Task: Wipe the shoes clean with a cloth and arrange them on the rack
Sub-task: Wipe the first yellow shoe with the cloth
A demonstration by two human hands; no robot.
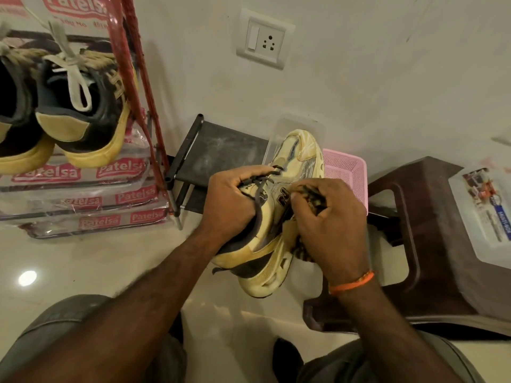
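Note:
A cream sneaker (pixel 276 244) with dark laces and grey trim is held up in the middle of the view, toe pointing away. My left hand (pixel 233 201) grips it around the laces and collar. My right hand (pixel 329 219) holds a dark patterned cloth (pixel 312 201) bunched against the shoe's right side. A pair of black shoes with yellow soles (pixel 83 111) stands on a shelf of the rack (pixel 83 189) at the left, which has red posts and shelves covered in printed plastic.
A low black rack (pixel 215 150) stands against the wall behind the held shoe. A pink perforated basket (pixel 348 172) is beside it. A brown plastic stool (pixel 431 244) at the right carries a clear lidded box (pixel 484 211). My knees show at the bottom.

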